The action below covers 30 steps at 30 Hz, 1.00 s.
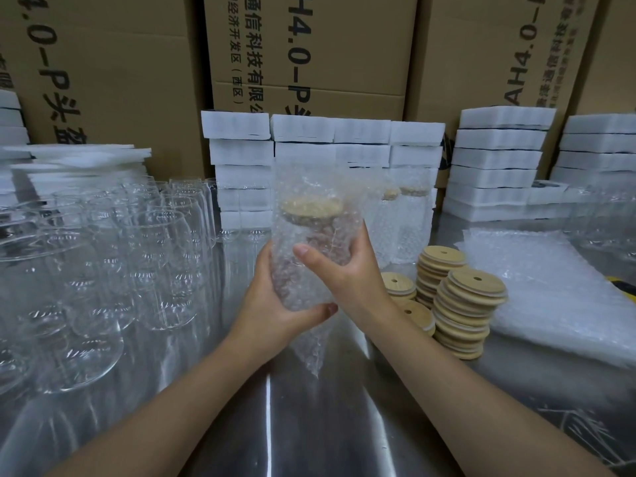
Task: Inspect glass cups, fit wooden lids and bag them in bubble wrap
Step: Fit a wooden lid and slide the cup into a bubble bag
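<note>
A glass cup with a wooden lid (311, 208) stands upright inside a clear bubble-wrap bag (311, 187), held above the steel table. My left hand (275, 304) cups its base and left side. My right hand (347, 270) grips its right side, thumb across the front. Stacks of wooden lids (464, 304), each with a small hole, stand to the right of my hands. Many bare glass cups (137, 256) crowd the left of the table. Two bagged, lidded cups (406, 222) stand behind on the right.
A pile of flat bubble-wrap bags (550, 290) lies at the right. White foam-wrapped packs (361, 139) are stacked along the back, in front of big cardboard boxes (309, 46). The steel table (344, 407) shows bare in front of me.
</note>
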Available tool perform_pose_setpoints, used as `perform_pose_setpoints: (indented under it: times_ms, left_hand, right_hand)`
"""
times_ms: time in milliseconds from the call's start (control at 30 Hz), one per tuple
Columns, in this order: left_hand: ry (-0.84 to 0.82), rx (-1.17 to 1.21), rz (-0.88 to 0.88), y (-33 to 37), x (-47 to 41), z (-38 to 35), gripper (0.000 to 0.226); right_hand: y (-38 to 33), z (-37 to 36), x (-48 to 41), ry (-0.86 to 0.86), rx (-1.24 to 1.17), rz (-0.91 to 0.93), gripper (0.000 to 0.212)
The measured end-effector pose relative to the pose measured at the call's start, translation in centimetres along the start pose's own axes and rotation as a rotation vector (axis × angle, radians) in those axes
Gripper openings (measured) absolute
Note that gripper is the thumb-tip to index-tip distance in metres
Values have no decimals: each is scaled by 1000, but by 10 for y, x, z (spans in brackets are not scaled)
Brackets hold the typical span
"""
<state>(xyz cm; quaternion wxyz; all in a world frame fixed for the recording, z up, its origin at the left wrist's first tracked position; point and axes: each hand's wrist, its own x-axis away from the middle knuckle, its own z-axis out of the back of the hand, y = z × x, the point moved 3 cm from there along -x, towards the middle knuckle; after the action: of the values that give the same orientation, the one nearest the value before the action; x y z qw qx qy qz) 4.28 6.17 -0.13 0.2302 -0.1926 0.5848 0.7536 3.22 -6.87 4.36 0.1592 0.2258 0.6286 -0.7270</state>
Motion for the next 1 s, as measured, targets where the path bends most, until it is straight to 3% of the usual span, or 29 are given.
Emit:
perform_pose_setpoints:
  times_ms: [233, 433, 633, 767, 867, 933, 1000]
  left_hand:
    - [76, 65, 15, 1, 2, 1, 116]
    - [232, 150, -4, 1, -5, 5, 106]
    - [387, 88, 101, -8, -8, 20, 108]
    - [303, 45, 125, -10, -11, 20, 114]
    - [176, -8, 33, -1, -8, 11, 117]
    - [104, -159, -64, 4, -4, 4, 114]
    - [49, -221, -93, 6, -3, 1, 111]
  right_hand:
    - [-5, -3, 5, -47, 1, 24, 87]
    - [3, -14, 7, -131, 151, 5, 106]
    - [28, -30, 10, -271, 303, -143, 90]
    - [23, -26, 10, -194, 278, -130, 109]
    - [2, -12, 5, -31, 254, 4, 122]
    - [-14, 1, 0, 21, 327, 102, 121]
    - [-26, 12, -7, -39, 415, 103, 112]
